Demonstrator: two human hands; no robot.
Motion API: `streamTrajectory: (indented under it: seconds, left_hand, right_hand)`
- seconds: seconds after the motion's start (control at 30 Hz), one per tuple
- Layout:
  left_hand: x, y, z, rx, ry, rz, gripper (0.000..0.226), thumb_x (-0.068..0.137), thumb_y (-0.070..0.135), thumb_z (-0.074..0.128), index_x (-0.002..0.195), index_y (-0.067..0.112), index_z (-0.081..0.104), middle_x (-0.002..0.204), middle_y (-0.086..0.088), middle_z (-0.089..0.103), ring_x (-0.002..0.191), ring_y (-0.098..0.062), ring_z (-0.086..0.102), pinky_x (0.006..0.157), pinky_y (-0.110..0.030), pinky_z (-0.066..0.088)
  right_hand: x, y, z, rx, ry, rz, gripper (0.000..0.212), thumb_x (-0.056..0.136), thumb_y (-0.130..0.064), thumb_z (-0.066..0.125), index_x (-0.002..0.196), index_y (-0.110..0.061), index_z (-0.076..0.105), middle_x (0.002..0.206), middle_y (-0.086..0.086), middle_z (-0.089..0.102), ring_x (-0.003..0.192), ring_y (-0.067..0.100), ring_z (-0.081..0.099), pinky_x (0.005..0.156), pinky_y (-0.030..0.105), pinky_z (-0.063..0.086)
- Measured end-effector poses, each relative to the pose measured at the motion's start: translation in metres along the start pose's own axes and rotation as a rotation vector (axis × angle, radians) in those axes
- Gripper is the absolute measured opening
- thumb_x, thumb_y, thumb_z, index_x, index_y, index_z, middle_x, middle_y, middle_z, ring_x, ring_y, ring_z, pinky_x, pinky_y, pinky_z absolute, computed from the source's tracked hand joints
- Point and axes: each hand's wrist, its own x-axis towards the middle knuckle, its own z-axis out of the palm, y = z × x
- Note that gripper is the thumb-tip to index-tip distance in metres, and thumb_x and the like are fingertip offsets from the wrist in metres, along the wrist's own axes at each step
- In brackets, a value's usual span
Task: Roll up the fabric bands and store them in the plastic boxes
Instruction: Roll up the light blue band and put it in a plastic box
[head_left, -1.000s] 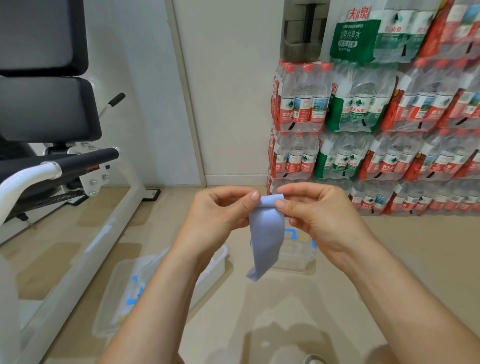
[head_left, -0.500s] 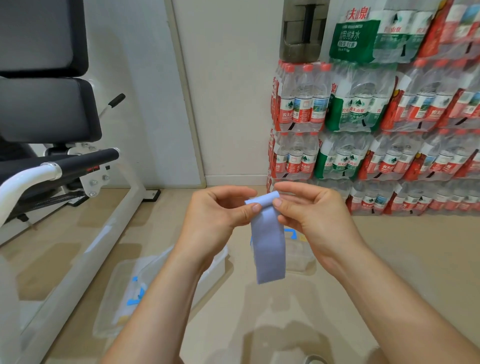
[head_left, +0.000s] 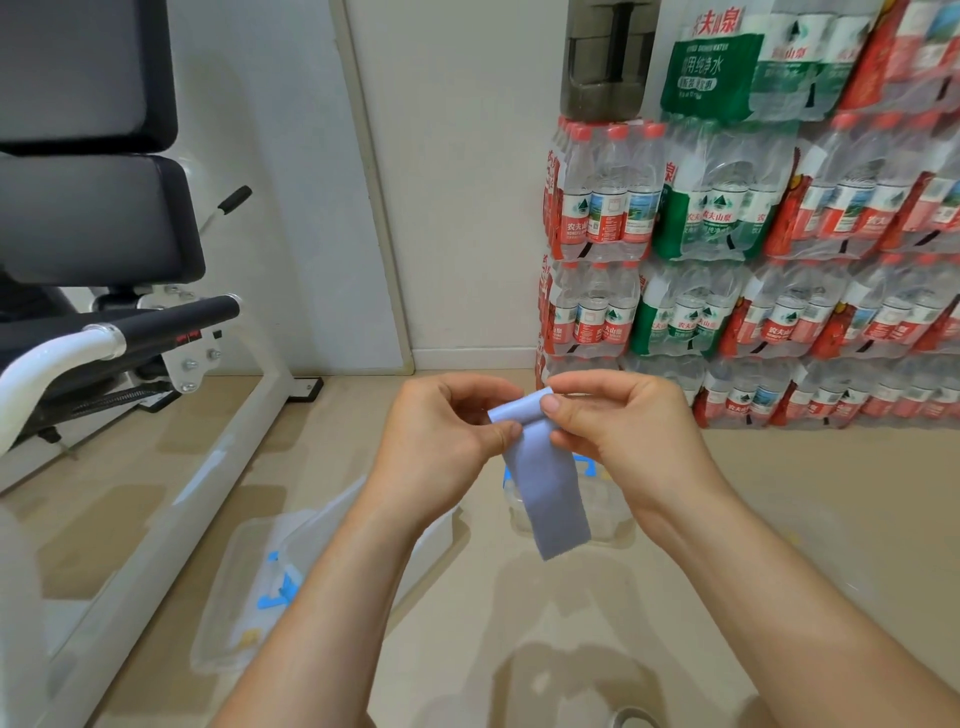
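Since a second ago the tail has untwisted and now hangs flat, and the top edge has begun to curl over between your hands.

- Far left, on the floor (head_left: 789, 519): clear plastic box (head_left: 244, 597), blue clips; whether it is lidded, can't tell.
- Left hand (head_left: 441, 431): narrow grip, thumb and forefinger pinching the left edge of the fabric band (head_left: 550, 493) just under the curl.
- Band: pale blue, held in the air mid-frame, long axis near vertical, free end dropping down and slightly right.
- Right hand (head_left: 618, 421): narrow grip too, pinching the curled top at its right edge.
- Behind the tail: second plastic box (head_left: 608, 519), on the floor.

Judgement: the roll is barely started. All unrolled length lies below both grips, so you roll downward along that axis. Neither hand is nearer the tail.
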Motion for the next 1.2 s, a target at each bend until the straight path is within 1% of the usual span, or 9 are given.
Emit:
streamTrajectory:
  seconds: [0.17, 0.3, 0.4, 0.57, 0.73, 0.87, 0.97, 1.07, 1.2]
  left_hand:
    - [0.0008, 0.0002, 0.0001, -0.087, -0.066, -0.005, 0.026, 0.076, -0.011, 0.068, 0.083, 0.013, 0.070, 0.074, 0.001, 0.070, 0.066, -0.004, 0.063, 0.060, -0.013, 0.050]
    - [0.0011, -0.0001, -0.0012, -0.146, -0.122, -0.082, 0.007, 0.085, 0.016, 0.069, 0.089, 0.016, 0.074, 0.082, -0.003, 0.074, 0.073, -0.007, 0.064, 0.069, -0.023, 0.052]
    - [0.0012, 0.0001, -0.0017, -0.175, -0.098, -0.094, 0.010, 0.085, 0.017, 0.068, 0.091, 0.014, 0.076, 0.082, -0.006, 0.075, 0.072, -0.013, 0.062, 0.071, -0.031, 0.052]
    - [0.0020, 0.0013, -0.0037, -0.269, -0.035, -0.129, 0.017, 0.078, 0.008, 0.074, 0.094, 0.007, 0.075, 0.091, -0.014, 0.075, 0.093, -0.034, 0.069, 0.088, -0.049, 0.055]
    - [0.0033, -0.0008, -0.0029, -0.265, -0.010, -0.129, 0.019, 0.073, 0.002, 0.076, 0.090, 0.011, 0.075, 0.088, -0.012, 0.076, 0.089, -0.027, 0.072, 0.086, -0.038, 0.057]
    - [0.0033, -0.0026, -0.0032, -0.242, -0.039, -0.114, 0.021, 0.072, -0.001, 0.076, 0.089, 0.011, 0.073, 0.090, -0.014, 0.075, 0.083, -0.019, 0.070, 0.073, -0.021, 0.056]
    - [0.0029, -0.0022, -0.0036, -0.238, -0.071, -0.130, 0.013, 0.079, 0.009, 0.073, 0.093, 0.012, 0.072, 0.089, -0.012, 0.074, 0.080, -0.016, 0.068, 0.076, -0.027, 0.055]
    - [0.0024, -0.0016, -0.0051, -0.187, -0.112, -0.160, 0.014, 0.085, 0.023, 0.068, 0.093, 0.013, 0.074, 0.076, -0.002, 0.071, 0.066, -0.010, 0.062, 0.067, -0.023, 0.052]
    - [0.0025, -0.0026, -0.0068, -0.212, -0.115, -0.178, 0.015, 0.081, 0.021, 0.072, 0.093, 0.012, 0.075, 0.076, -0.005, 0.072, 0.064, -0.014, 0.060, 0.066, -0.026, 0.049]
  right_hand:
    - [-0.0008, -0.0040, -0.0059, 0.069, -0.055, 0.027, 0.015, 0.079, 0.002, 0.072, 0.092, -0.008, 0.071, 0.089, 0.016, 0.073, 0.076, 0.019, 0.070, 0.069, 0.020, 0.058]
    - [-0.0003, -0.0053, -0.0093, 0.128, -0.078, 0.013, 0.013, 0.079, 0.004, 0.070, 0.086, -0.007, 0.070, 0.083, 0.016, 0.071, 0.075, 0.018, 0.069, 0.070, 0.021, 0.058]
    - [-0.0012, -0.0064, -0.0090, 0.148, -0.102, 0.005, 0.012, 0.080, 0.003, 0.069, 0.085, -0.008, 0.069, 0.080, 0.013, 0.070, 0.075, 0.018, 0.067, 0.068, 0.021, 0.057]
    - [-0.0021, -0.0077, -0.0065, 0.121, -0.155, 0.061, 0.011, 0.085, -0.017, 0.067, 0.094, -0.012, 0.071, 0.094, 0.011, 0.074, 0.082, 0.021, 0.070, 0.065, 0.026, 0.055]
    - [-0.0011, -0.0058, -0.0085, 0.086, -0.166, 0.052, 0.013, 0.085, -0.014, 0.067, 0.094, -0.007, 0.073, 0.093, 0.012, 0.075, 0.079, 0.015, 0.070, 0.067, 0.023, 0.058]
    - [0.0007, -0.0042, -0.0085, 0.085, -0.118, 0.050, 0.013, 0.083, -0.003, 0.069, 0.095, -0.005, 0.070, 0.090, 0.014, 0.073, 0.070, 0.012, 0.066, 0.063, 0.020, 0.057]
    - [0.0011, -0.0041, -0.0094, 0.090, -0.100, 0.038, 0.013, 0.081, -0.001, 0.070, 0.090, -0.010, 0.071, 0.091, 0.016, 0.071, 0.074, 0.016, 0.066, 0.062, 0.020, 0.055]
    - [0.0016, -0.0046, -0.0108, 0.091, -0.088, 0.023, 0.014, 0.081, -0.001, 0.070, 0.088, -0.013, 0.071, 0.092, 0.015, 0.072, 0.078, 0.018, 0.065, 0.064, 0.022, 0.056]
    - [0.0007, -0.0043, -0.0102, 0.098, -0.108, 0.021, 0.016, 0.081, -0.002, 0.069, 0.089, -0.016, 0.073, 0.095, 0.008, 0.074, 0.081, 0.016, 0.066, 0.059, 0.021, 0.053]
